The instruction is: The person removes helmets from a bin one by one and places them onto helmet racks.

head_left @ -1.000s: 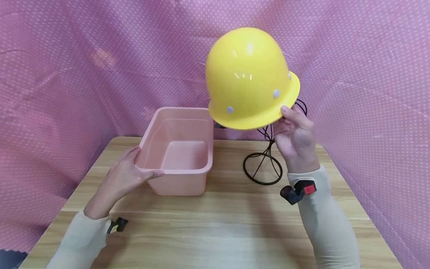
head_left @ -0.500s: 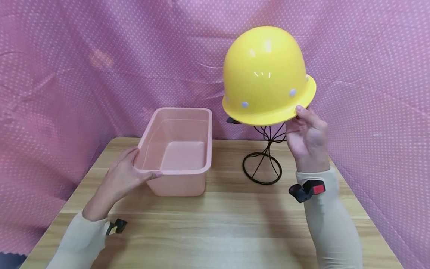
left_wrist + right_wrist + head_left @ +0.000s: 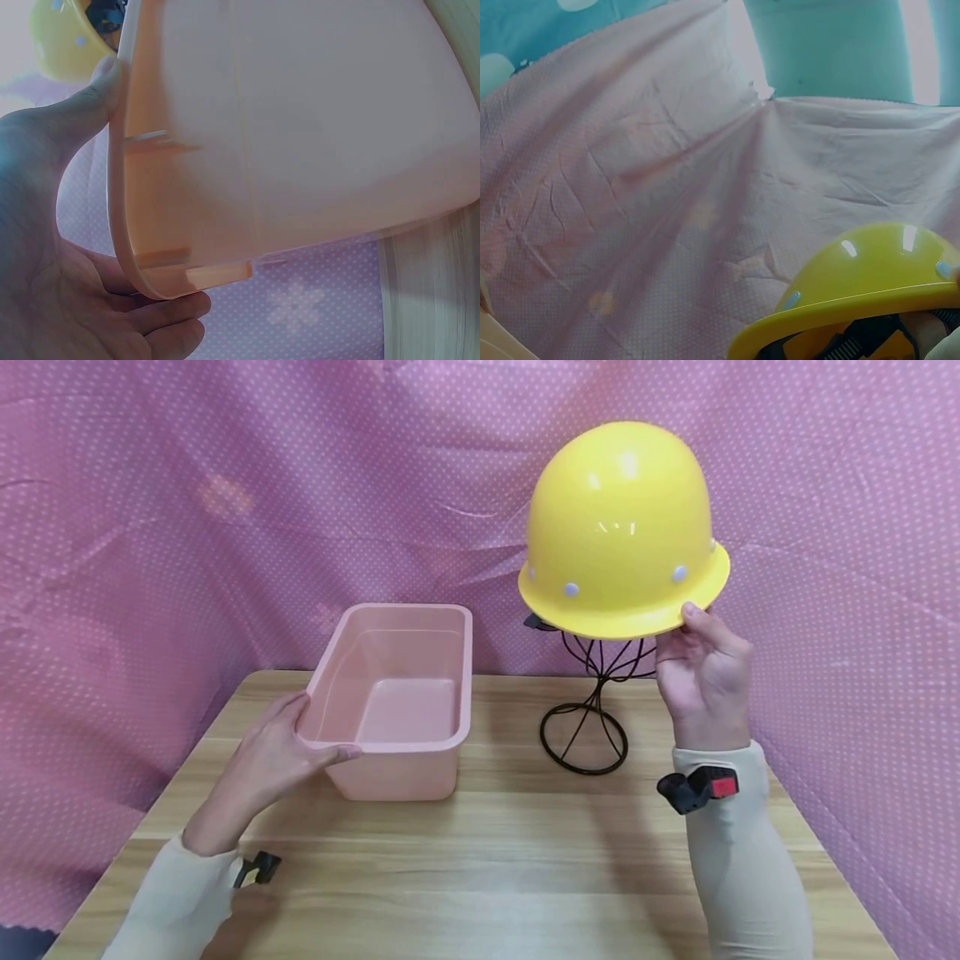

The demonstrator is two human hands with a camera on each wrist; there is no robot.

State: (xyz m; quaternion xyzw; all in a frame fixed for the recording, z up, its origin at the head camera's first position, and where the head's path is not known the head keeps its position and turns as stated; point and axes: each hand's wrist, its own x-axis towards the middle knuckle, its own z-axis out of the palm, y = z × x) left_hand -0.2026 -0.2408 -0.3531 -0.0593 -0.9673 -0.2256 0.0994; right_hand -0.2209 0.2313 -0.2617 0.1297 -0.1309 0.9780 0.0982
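Observation:
My right hand (image 3: 705,681) grips the brim of a yellow hard hat (image 3: 622,527) at its lower right, thumb on the outside. The hat hangs dome up over a black wire stand (image 3: 597,693), whose upper part it hides. Dark straps (image 3: 855,341) show inside the hat in the right wrist view. My left hand (image 3: 273,760) holds the near left corner of a pink bin (image 3: 405,772), thumb along the front rim and fingers at the left side. In the left wrist view the left hand (image 3: 67,225) spans the bin's rim (image 3: 116,172).
The wooden table (image 3: 480,877) bears the bin at the left and the stand's ring base at the right. Pink dotted cloth (image 3: 300,485) hangs behind and on both sides. The bin's visible floor (image 3: 408,710) holds nothing.
My right hand has moved to the right with the hard hat, which is now more level and above the stand. The left hand and the bin have barely moved.

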